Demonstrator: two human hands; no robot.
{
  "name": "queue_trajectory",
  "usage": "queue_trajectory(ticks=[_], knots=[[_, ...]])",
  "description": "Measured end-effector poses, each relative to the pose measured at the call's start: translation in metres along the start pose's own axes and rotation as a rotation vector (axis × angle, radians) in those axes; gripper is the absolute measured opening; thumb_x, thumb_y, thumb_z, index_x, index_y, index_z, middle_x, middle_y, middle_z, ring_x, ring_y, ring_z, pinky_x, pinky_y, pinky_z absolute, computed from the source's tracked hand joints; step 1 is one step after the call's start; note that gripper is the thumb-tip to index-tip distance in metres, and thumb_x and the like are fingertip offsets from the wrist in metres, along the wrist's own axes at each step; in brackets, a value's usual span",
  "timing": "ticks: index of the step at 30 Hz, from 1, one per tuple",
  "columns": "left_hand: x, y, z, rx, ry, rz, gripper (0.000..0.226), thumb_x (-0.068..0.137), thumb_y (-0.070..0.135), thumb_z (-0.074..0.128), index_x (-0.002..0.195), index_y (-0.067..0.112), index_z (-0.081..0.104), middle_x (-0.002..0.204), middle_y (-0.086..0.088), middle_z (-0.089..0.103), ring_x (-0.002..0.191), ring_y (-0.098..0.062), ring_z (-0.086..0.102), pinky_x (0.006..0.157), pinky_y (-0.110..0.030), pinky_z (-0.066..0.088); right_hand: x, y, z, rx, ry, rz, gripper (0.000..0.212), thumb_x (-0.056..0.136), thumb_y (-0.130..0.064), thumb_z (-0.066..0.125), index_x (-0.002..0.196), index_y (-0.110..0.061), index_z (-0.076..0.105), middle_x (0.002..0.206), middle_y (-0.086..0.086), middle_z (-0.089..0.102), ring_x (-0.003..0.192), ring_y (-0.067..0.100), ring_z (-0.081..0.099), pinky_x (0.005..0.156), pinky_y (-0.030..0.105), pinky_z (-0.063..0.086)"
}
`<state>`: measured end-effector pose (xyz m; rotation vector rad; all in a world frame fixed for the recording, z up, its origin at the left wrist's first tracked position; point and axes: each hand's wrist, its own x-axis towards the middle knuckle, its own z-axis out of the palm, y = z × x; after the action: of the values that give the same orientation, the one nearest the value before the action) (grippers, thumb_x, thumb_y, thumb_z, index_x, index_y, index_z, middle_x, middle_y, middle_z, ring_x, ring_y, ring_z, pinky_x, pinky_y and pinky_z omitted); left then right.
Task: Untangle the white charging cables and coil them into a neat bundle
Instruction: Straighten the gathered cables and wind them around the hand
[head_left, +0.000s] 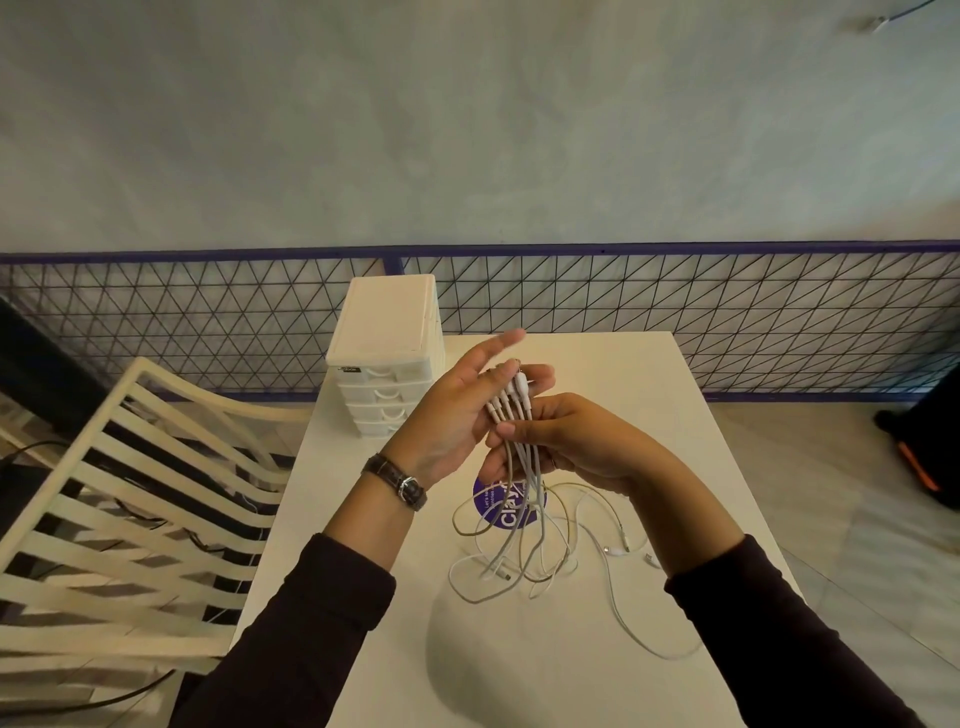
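The cables form one bunch with its long axis near upright. Their plug ends point up and away, and the loose lengths drop in slack loops onto the white counter, over a round purple sticker. The right grip pinches the bunch just below the plugs, thumb across the front. The left grip lies open behind the plugs, fingers straight. The cords are thin, smooth and white, with short moulded plugs.
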<state>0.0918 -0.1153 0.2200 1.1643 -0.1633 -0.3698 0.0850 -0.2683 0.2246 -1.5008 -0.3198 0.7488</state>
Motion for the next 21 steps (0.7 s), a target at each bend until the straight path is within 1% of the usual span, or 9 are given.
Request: queue_trajectory(ticks=[3, 5, 6, 8, 10, 12, 14, 19, 21], knots=[[-0.006, -0.007, -0.01, -0.101, -0.032, -0.12, 0.059, 0.08, 0.038, 0.065, 0.132, 0.015, 0.047, 0.113, -0.017, 0.062, 0.104, -0.03, 0.055, 0.092, -0.039, 0.04, 0.0, 0.001, -0.003, 0.04, -0.004, -0.004, 0.018, 0.093, -0.008, 0.049, 0.094, 0.003, 0.064, 0.079, 0.011, 0.073, 0.073, 0.019, 0.071, 0.072, 0.028, 0.058], [-0.011, -0.018, -0.012, -0.004, -0.072, -0.193, 0.059, 0.064, 0.051, 0.077, 0.106, 0.012, 0.065, 0.076, -0.009, 0.058, 0.072, -0.024, 0.046, 0.078, -0.037, 0.041, 0.001, 0.002, -0.003, 0.024, -0.022, -0.006, 0.02, 0.09, -0.013, 0.052, 0.094, 0.002, 0.065, 0.079, 0.011, 0.073, 0.074, 0.019, 0.07, 0.073, 0.028, 0.058], [-0.013, -0.024, -0.011, 0.043, -0.076, -0.22, 0.052, 0.062, 0.053, 0.077, 0.093, 0.013, 0.067, 0.058, -0.002, 0.05, 0.062, -0.021, 0.04, 0.08, -0.039, 0.043, 0.001, 0.002, -0.002, -0.01, -0.027, -0.01, 0.02, 0.09, -0.013, 0.051, 0.092, 0.001, 0.066, 0.079, 0.01, 0.073, 0.073, 0.019, 0.07, 0.071, 0.027, 0.057], [-0.015, -0.031, -0.005, 0.08, -0.06, -0.261, 0.038, 0.072, 0.046, 0.069, 0.093, 0.015, 0.071, 0.042, 0.002, 0.039, 0.06, -0.023, 0.039, 0.085, -0.041, 0.047, 0.001, 0.002, 0.001, -0.075, -0.022, -0.005, 0.021, 0.093, -0.006, 0.047, 0.087, -0.003, 0.067, 0.075, 0.008, 0.071, 0.069, 0.015, 0.069, 0.065, 0.023, 0.055], [-0.016, -0.028, -0.001, 0.136, -0.056, -0.297, 0.034, 0.081, 0.043, 0.059, 0.099, 0.017, 0.071, 0.037, 0.003, 0.037, 0.069, -0.028, 0.048, 0.066, -0.026, 0.048, 0.002, 0.002, 0.003, -0.115, -0.02, 0.015, 0.024, 0.094, -0.002, 0.045, 0.085, -0.004, 0.067, 0.074, 0.007, 0.072, 0.068, 0.015, 0.07, 0.066, 0.025, 0.057], [-0.018, -0.022, 0.002, 0.279, -0.055, -0.327, 0.043, 0.091, 0.042, 0.046, 0.108, 0.008, 0.065, 0.034, 0.005, 0.042, 0.049, -0.018, 0.052, 0.049, -0.016, 0.039, 0.002, 0.002, 0.002, -0.162, -0.047, 0.04, 0.022, 0.094, -0.004, 0.046, 0.091, 0.0, 0.068, 0.081, 0.012, 0.072, 0.075, 0.019, 0.07, 0.073, 0.03, 0.057], [-0.018, -0.018, 0.001, 0.387, -0.06, -0.335, 0.052, 0.095, 0.041, 0.035, 0.117, 0.0, 0.056, 0.033, 0.006, 0.046, 0.03, -0.005, 0.036, 0.04, -0.014, 0.031, 0.0, 0.002, 0.002, -0.188, -0.072, 0.054, 0.023, 0.095, -0.006, 0.046, 0.094, 0.003, 0.067, 0.086, 0.015, 0.071, 0.078, 0.019, 0.071, 0.074, 0.03, 0.057], [-0.016, -0.016, -0.001, 0.356, -0.127, -0.263, 0.041, 0.099, 0.041, 0.026, 0.129, 0.031, 0.052, 0.032, 0.011, 0.037, 0.028, -0.004, 0.031, 0.037, -0.017, 0.025, 0.0, 0.001, 0.004, -0.223, -0.087, 0.023, 0.024, 0.096, -0.009, 0.047, 0.099, 0.008, 0.062, 0.095, 0.024, 0.068, 0.082, 0.022, 0.07, 0.086, 0.052, 0.049], [-0.016, -0.018, -0.003, 0.271, -0.151, -0.246, 0.041, 0.097, 0.042, 0.029, 0.127, 0.034, 0.055, 0.035, 0.009, 0.03, 0.029, -0.004, 0.029, 0.036, -0.02, 0.019, 0.0, 0.0, 0.004, -0.242, -0.082, 0.042, 0.022, 0.094, -0.011, 0.049, 0.099, 0.006, 0.064, 0.094, 0.021, 0.069, 0.082, 0.02, 0.07, 0.086, 0.049, 0.05]])
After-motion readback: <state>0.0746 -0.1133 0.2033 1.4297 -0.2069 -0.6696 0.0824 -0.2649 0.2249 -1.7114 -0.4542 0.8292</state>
